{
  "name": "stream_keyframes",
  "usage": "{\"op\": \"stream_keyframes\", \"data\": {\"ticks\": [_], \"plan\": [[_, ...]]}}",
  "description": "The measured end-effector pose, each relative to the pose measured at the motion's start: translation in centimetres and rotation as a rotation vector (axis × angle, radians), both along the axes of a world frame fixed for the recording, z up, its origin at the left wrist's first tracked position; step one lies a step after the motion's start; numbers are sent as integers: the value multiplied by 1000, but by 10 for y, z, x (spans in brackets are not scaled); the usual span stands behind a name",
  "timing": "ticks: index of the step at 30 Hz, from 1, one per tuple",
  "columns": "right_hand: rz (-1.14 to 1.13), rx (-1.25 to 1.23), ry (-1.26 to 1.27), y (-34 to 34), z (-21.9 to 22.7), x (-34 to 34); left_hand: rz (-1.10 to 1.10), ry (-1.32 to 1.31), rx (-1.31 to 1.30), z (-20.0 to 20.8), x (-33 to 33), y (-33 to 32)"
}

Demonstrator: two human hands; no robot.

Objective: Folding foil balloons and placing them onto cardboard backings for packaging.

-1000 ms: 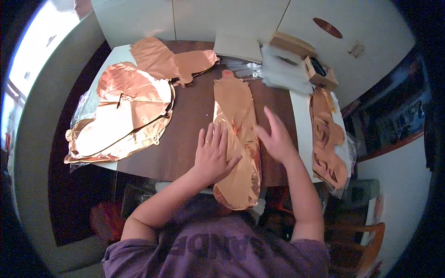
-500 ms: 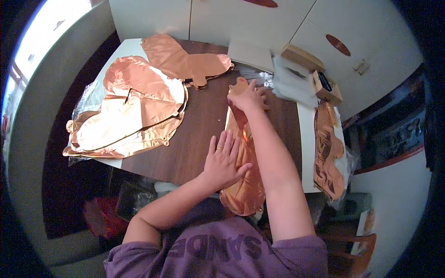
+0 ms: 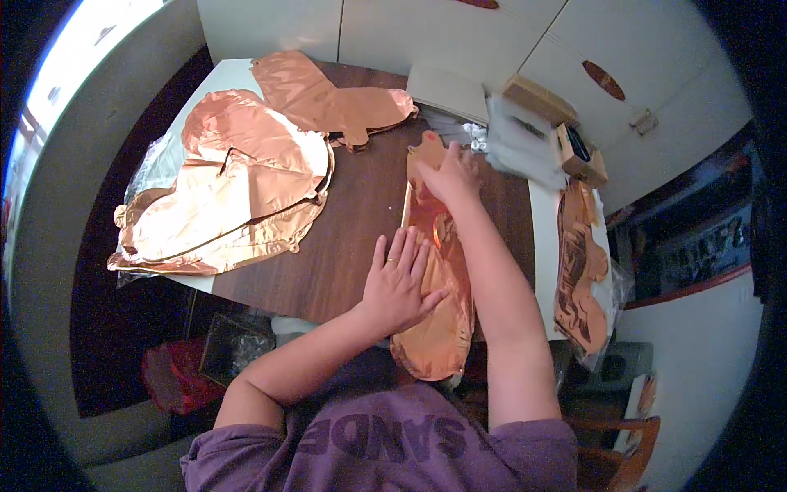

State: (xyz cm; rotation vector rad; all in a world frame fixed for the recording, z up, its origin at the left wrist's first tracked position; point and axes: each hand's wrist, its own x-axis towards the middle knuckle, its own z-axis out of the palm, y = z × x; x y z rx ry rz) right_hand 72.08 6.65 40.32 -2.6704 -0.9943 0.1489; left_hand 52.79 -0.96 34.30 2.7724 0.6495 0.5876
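A flat, shiny copper-coloured foil balloon (image 3: 438,340) lies lengthwise on the brown table, its near end hanging past the front edge. My left hand (image 3: 398,283) rests palm down on its left side, fingers stretched out, a ring on one of them. Over the balloon's far, narrower end is my right hand (image 3: 451,176), fingers spread and slightly blurred. A red mark shows on the far tip, just beyond that hand. Whether the right fingertips touch the foil is hard to see.
Large copper foil balloons (image 3: 262,176) are piled at the left, with another foil piece (image 3: 328,102) behind them. More folded foil (image 3: 580,271) lies along the right edge. Clear plastic bags (image 3: 525,139), a white board (image 3: 447,92) and an open cardboard box (image 3: 582,156) sit at the back right.
My right hand has lifted slightly and shifted right, uncovering more of the balloon's far end. My left hand stays flat in nearly the same place.
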Motion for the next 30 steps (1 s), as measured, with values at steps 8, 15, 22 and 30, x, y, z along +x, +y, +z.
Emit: {"op": "stream_keyframes", "data": {"ticks": [8,15,22,30], "plan": [[694,415,-147,-137,5,-66,-18,96,5,0,-6,2],[726,453,-146,-194,-16,-84,-73,-16,41,2,-6,10],[715,365,-214,-202,-26,-76,-71,-17,70,8,16,34],[717,320,-216,-202,-19,-77,-125,129,105,4,20,47]]}}
